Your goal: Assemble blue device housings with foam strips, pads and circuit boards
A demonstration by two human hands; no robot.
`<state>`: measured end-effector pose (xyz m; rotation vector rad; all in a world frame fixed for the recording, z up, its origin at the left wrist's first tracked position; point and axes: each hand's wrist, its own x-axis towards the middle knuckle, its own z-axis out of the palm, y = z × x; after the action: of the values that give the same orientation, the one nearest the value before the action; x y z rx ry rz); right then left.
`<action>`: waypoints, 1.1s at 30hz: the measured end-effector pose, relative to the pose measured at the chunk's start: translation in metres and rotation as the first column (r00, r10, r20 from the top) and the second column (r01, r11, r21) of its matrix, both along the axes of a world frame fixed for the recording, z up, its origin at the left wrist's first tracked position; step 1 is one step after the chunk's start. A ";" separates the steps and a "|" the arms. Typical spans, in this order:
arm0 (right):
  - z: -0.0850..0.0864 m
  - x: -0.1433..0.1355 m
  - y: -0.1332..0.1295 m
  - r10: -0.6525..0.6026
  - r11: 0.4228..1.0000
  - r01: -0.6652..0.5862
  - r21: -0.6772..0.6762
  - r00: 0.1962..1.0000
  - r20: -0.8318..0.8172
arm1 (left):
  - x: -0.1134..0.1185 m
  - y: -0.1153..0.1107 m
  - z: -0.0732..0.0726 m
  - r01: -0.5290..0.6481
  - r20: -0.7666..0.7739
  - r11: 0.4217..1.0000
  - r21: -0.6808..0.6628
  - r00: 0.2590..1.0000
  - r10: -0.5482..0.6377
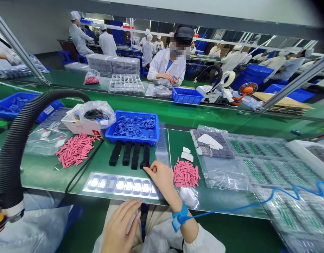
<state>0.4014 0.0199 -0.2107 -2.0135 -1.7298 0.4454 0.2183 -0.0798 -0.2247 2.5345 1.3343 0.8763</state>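
Observation:
Four short rows of small black blocks (126,153) lie side by side on the green bench mat. My right hand (162,178) has its thumb and curled fingers at the near end of the rightmost black row (145,154), closed on a black piece there; the fingers partly hide it. A blue wrist strap with a coiled cord is on that wrist. Below the bench edge, over my lap, my left hand (121,225) is empty, its fingers stretched out. Between the hands and the rows lies a clear strip of oval-cornered film pieces (119,184).
Behind the rows stands a blue bin (109,136) of blue frames. Pink strips lie in piles left (76,149) and right (186,174). Clear trays of green boards (256,170) fill the right. A black hose (12,151) arches at left. A co-worker (168,66) sits opposite.

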 end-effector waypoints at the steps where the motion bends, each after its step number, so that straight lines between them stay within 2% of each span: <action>1: 0.000 0.000 0.000 0.004 1.000 -0.004 -0.001 1.000 -0.006 | 0.001 -0.001 0.000 0.004 0.032 1.000 -0.019 0.999 -0.003; 5: 0.002 -0.001 0.003 0.046 0.999 -0.046 0.010 0.997 -0.064 | 0.009 -0.003 0.002 0.047 0.164 0.989 -0.140 0.986 -0.023; 7: 0.007 0.000 -0.001 0.069 0.997 -0.066 0.028 0.991 -0.117 | 0.012 -0.004 0.003 0.062 0.255 0.947 -0.316 0.967 0.022; 8: 0.012 0.001 -0.006 0.087 0.996 -0.082 0.040 0.984 -0.153 | 0.013 -0.003 0.005 0.079 0.317 0.894 -0.442 0.946 0.073; 9: 0.019 0.003 -0.012 0.120 0.992 -0.112 0.051 0.973 -0.196 | 0.014 -0.002 0.007 0.117 0.387 0.807 -0.580 0.910 0.146; 11: 0.034 0.009 -0.030 0.232 0.973 -0.221 0.071 0.925 -0.302 | 0.017 0.001 0.014 0.309 0.536 0.542 -0.782 0.778 0.329; 12: 0.043 0.012 -0.040 0.309 0.950 -0.300 0.081 0.882 -0.356 | 0.019 0.003 0.019 0.449 0.595 0.401 -0.798 0.687 0.416; 13: 0.051 0.014 -0.052 0.386 0.918 -0.385 0.089 0.825 -0.413 | 0.022 0.005 0.024 0.585 0.639 0.282 -0.761 0.600 0.482; 14: 0.059 0.017 -0.063 0.447 0.882 -0.461 0.095 0.759 -0.473 | 0.025 0.006 0.028 0.689 0.666 0.190 -0.700 0.532 0.523; 15: 0.066 0.019 -0.074 0.485 0.846 -0.523 0.100 0.678 -0.553 | 0.029 0.007 0.032 0.758 0.680 0.111 -0.642 0.497 0.540; 17: 0.077 0.023 -0.093 0.471 0.806 -0.583 0.104 0.525 -0.709 | 0.037 0.008 0.039 0.816 0.691 -0.012 -0.577 0.497 0.525; 18: 0.080 0.026 -0.101 0.445 0.804 -0.586 0.101 0.479 -0.757 | 0.042 0.008 0.041 0.824 0.691 -0.057 -0.564 0.508 0.514; 20: 0.084 0.031 -0.113 0.402 0.824 -0.561 0.084 0.474 -0.784 | 0.049 0.006 0.044 0.830 0.684 -0.100 -0.549 0.515 0.516; 23: 0.077 0.048 -0.117 0.407 0.851 -0.518 0.083 0.552 -0.728 | 0.057 0.004 0.047 0.846 0.694 -0.112 -0.521 0.497 0.521; 25: 0.064 0.066 -0.110 0.353 0.926 -0.365 0.098 0.741 -0.571 | 0.060 0.001 0.048 0.860 0.691 -0.123 -0.495 0.475 0.544; 26: 0.055 0.077 -0.105 0.268 0.963 -0.238 0.123 0.854 -0.446 | 0.060 -0.001 0.049 0.866 0.684 -0.125 -0.484 0.463 0.563; 27: 0.045 0.088 -0.099 0.059 0.987 -0.013 0.161 0.957 -0.283 | 0.060 -0.002 0.049 0.868 0.672 -0.121 -0.482 0.454 0.585; 28: 0.035 0.099 -0.093 -0.078 0.982 0.112 0.151 0.974 -0.215 | 0.060 -0.005 0.049 0.868 0.658 -0.115 -0.484 0.447 0.606; 30: 0.017 0.117 -0.085 -0.237 0.957 0.252 0.142 0.965 -0.112 | 0.058 -0.009 0.047 0.862 0.640 -0.114 -0.494 0.449 0.623; 33: 0.001 0.127 -0.080 -0.293 0.950 0.294 0.103 0.956 -0.028 | 0.057 -0.013 0.044 0.855 0.628 -0.102 -0.508 0.449 0.636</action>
<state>0.5288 -0.0603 -0.2097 -2.1384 -1.3822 0.2603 0.2751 -0.0931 -0.1802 0.4556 0.5425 0.4591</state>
